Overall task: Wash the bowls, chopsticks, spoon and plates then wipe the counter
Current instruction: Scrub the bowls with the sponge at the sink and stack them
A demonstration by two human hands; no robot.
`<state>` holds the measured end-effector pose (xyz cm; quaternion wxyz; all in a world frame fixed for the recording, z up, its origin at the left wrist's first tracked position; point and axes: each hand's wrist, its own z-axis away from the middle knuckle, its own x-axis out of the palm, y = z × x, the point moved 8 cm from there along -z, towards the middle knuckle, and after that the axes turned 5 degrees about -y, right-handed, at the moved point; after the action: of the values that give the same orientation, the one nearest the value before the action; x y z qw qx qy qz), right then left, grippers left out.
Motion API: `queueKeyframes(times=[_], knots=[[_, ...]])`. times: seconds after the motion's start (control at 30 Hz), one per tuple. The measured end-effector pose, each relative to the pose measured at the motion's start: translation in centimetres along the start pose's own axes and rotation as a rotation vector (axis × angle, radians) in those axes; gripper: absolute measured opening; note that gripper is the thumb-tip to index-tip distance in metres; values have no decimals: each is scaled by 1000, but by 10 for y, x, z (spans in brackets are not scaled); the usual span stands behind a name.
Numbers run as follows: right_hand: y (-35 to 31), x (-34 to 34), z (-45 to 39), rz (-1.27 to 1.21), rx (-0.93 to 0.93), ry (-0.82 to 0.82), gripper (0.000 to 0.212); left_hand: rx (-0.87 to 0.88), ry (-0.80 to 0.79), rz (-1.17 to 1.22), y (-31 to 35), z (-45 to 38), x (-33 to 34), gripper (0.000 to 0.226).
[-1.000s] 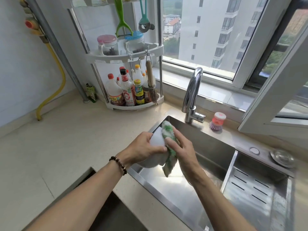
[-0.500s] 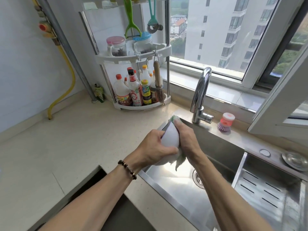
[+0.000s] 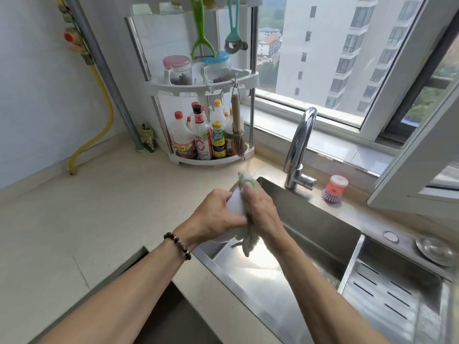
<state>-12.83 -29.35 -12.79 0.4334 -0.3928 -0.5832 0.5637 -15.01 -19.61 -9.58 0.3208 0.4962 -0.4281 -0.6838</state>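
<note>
Big steel sink (image 3: 310, 219) takes up the right of the counter (image 3: 87, 219), tap (image 3: 299, 145) at its back edge, and everything happens over the sink's near-left corner. The person's in the bowl-washing step: left hand (image 3: 213, 217) is wrapped around a white bowl (image 3: 234, 204), held on edge above the basin, and right hand (image 3: 260, 212) has its fingers curled over a green-and-white cloth (image 3: 249, 240), pressing it against the bowl's other side. Cloth's tail dangles below toward the sink floor. No water visible from the tap, so this looks like scrubbing, not rinsing. Next up is probably turning the bowl in the left hand so the cloth reaches the rest, then a rinse under the tap. Little pink brush (image 3: 334, 188) sits unused right of the tap.
</note>
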Motion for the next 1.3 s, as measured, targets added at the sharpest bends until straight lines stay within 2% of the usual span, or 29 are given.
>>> queueKeyframes(times=[0.07,0.1,0.17,0.2,0.23,0.27,0.33,0.4,0.5,0.57,0.63,0.73,0.8,0.9,0.97,1.03,1.13,1.17,1.23,1.3], knots=[[3,-11,-6,-188,102,40,40,14,-18,-2,4,5,3,12],[-1,-13,-7,-153,75,55,34,16,-8,18,5,5,2,14],[-15,1,-4,102,-101,-14,22,13,33,58,4,3,-5,13],[-18,10,-2,224,-175,-47,24,8,33,64,4,2,-8,12],[-18,14,-1,244,-195,-55,26,6,18,69,4,2,-7,11],[-17,9,-2,148,-165,-29,26,11,-3,74,6,3,-6,11],[-12,-8,-10,-202,7,13,34,50,-44,57,16,8,-3,17],[0,-11,-12,-438,226,-56,44,90,-67,38,23,15,-3,36],[8,-6,-9,-479,340,-117,50,79,-58,53,20,20,-8,65],[13,-9,-10,-483,345,-75,50,29,-92,82,13,21,-11,68],[7,-16,-13,-408,270,-9,55,-34,-164,87,11,21,-15,64],[-14,-17,-20,-78,94,17,58,-123,-216,13,9,19,-19,46],[-26,-15,-22,28,13,34,54,-141,-165,-5,9,18,-18,31],[-34,0,-15,200,-83,18,46,-119,-14,4,6,14,-22,26],[-25,16,-6,365,-144,36,48,-79,111,-33,4,10,-30,20],[-17,14,-2,287,-138,138,45,-35,132,-61,8,9,-28,15],[-4,-1,-18,-285,119,139,38,3,134,-23,14,13,-19,22],[-4,1,-21,-319,136,114,36,-2,167,-13,14,15,-20,23],[-16,10,-18,-63,-3,104,32,0,248,10,8,14,-28,16],[-15,20,-9,144,-72,96,43,10,272,-14,5,14,-34,12]])
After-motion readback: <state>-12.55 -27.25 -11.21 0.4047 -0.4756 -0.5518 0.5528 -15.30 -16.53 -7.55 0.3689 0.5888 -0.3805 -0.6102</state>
